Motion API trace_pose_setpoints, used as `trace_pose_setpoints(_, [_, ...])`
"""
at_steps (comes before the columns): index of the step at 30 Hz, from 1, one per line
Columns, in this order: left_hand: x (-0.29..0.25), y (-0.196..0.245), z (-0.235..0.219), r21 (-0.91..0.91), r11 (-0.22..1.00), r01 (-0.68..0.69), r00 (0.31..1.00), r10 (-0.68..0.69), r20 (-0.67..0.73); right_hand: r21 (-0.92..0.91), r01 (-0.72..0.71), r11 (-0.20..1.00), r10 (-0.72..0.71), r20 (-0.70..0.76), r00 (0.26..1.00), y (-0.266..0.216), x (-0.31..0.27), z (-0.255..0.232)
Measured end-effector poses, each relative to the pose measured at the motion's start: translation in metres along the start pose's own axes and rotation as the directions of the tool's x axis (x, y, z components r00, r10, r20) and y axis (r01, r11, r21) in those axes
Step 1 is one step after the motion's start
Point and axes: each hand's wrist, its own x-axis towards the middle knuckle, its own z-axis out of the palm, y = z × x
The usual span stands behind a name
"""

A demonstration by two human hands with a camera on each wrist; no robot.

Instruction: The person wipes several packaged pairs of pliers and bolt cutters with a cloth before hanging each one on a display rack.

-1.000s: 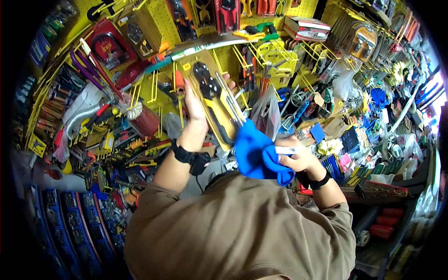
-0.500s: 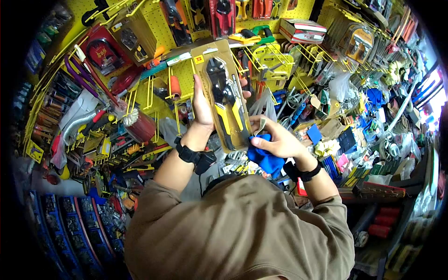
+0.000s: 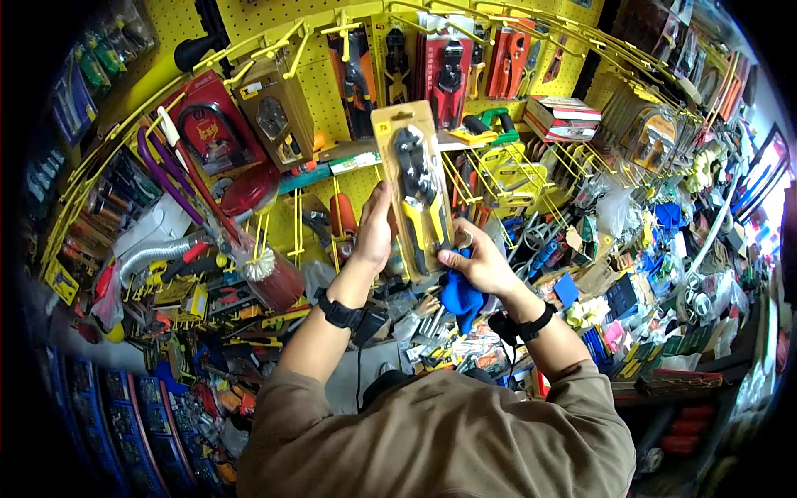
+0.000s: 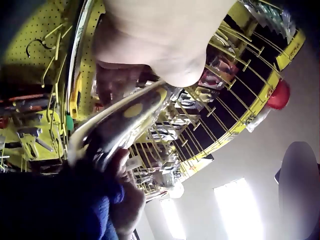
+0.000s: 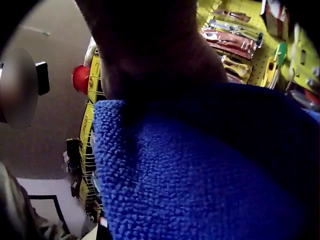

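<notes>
A tan blister pack stands tilted between the hands, holding a plier-like tool with a black head and yellow-and-black handles. My left hand holds the pack at its left edge, thumb pointing up, with the fingers largely hidden behind it. At the lower right corner, my right hand pinches a bunched blue cloth, its thumb against the pack. The cloth fills much of the right wrist view and hides that hand's fingertips. In the left wrist view the pack shows edge-on below the palm.
A yellow pegboard carries hooks and packaged tools ahead. A red-and-white box sits on the shelf to the right. Purple and red-handled tools stand at the left, and blue parts bins lie low left. Piled goods crowd below the hands.
The pack has turned more upright and its front now faces the camera. My right hand has moved up to the pack's lower corner, and the cloth has bunched up in it.
</notes>
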Motion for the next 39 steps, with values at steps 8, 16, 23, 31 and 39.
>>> trace_pose_setpoints(8, [0.01, -0.014, -0.035, 0.243, 0.967, -0.076, 0.986, 0.035, 0.166, -0.108, 0.103, 0.989, -0.122, -0.18, 0.976, 0.018, 0.074, -0.015])
trace_pose_setpoints(16, [0.024, -0.018, -0.04, 0.369, 0.926, -0.08, 0.993, 0.044, 0.106, -0.237, 0.132, 0.963, -0.177, -0.18, 0.968, 0.031, 0.081, -0.008])
trace_pose_setpoints(23, [0.009, -0.007, -0.03, 0.375, 0.899, -0.226, 0.972, 0.231, 0.031, -0.309, 0.21, 0.928, -0.248, -0.092, 0.964, 0.013, 0.075, 0.002])
trace_pose_setpoints(31, [-0.03, 0.005, -0.044, 0.348, 0.878, -0.329, 0.925, 0.374, -0.069, -0.409, 0.147, 0.9, -0.12, 0.092, 0.989, -0.036, 0.071, 0.022])
trace_pose_setpoints(39, [-0.041, 0.032, -0.064, 0.377, 0.821, -0.43, 0.869, 0.489, -0.075, -0.408, 0.256, 0.876, -0.245, 0.079, 0.966, -0.044, 0.087, 0.058])
